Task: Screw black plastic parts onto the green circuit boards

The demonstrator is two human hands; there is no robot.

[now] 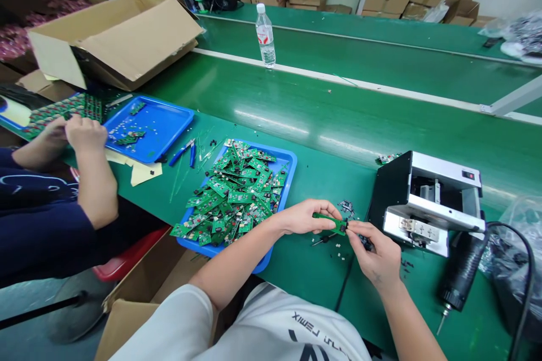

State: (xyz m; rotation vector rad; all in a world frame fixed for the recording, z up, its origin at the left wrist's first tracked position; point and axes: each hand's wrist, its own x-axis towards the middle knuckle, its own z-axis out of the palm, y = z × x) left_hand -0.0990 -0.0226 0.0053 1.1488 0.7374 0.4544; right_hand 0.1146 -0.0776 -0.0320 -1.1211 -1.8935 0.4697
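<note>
Between thumb and fingers, my left hand [311, 217] grips a small green circuit board [336, 227] above the green table. My right hand [376, 254] pinches at the board's right end, where a small black part [344, 227] shows; whether the fingers hold that part or the board's edge is hard to make out. Left of my hands, a blue tray [291, 166] is heaped with similar circuit boards [241, 197]. Small black pieces [347, 207] and white bits lie on the table around my hands.
To the right stand a silver-and-black machine [444, 180] and a corded electric screwdriver [459, 273]. Farther left, another person's hands [84, 132] work near a second blue tray [169, 118] and blue-handled cutters [183, 152]. A water bottle [265, 36] and a cardboard box [135, 39] stand behind.
</note>
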